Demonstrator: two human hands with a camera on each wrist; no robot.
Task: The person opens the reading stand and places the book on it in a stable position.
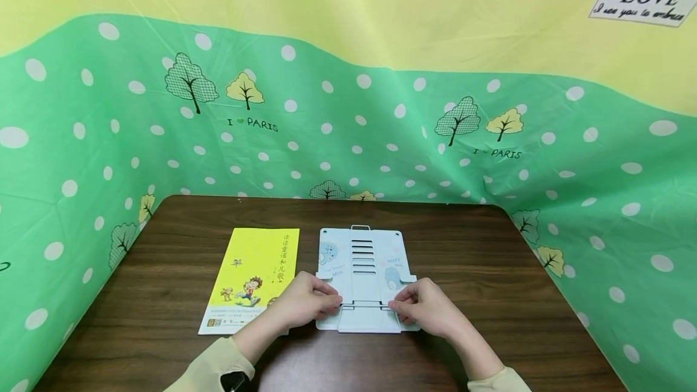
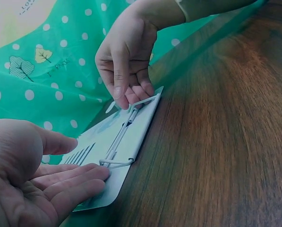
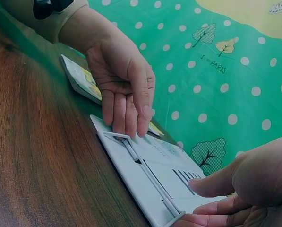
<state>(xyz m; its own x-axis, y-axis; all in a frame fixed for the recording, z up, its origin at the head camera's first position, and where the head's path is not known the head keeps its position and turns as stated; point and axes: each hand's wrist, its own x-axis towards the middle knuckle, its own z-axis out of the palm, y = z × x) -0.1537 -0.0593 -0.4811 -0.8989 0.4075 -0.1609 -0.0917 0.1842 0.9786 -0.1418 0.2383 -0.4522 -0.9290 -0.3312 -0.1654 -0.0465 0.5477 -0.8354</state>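
Observation:
A pale blue book stand (image 1: 362, 283) with slots down its middle and printed cartoon animals lies flat on the table. A wire bracket (image 2: 117, 142) crosses its near part. My left hand (image 1: 307, 301) is at the bracket's left end; in the left wrist view its fingers extend against the wire, the thumb apart from them. At the bracket's right end is my right hand (image 1: 427, 307), its fingers (image 3: 221, 205) reaching under the wire's corner and its thumb held off above the plate. Parts of the fingertips are hidden.
A yellow children's book (image 1: 256, 271) lies left of the stand, partly behind my left forearm. The dark wood table (image 1: 463, 247) ends at a green and yellow dotted curtain (image 1: 348, 107) at the back and sides. A black watch (image 1: 235, 381) is on my left wrist.

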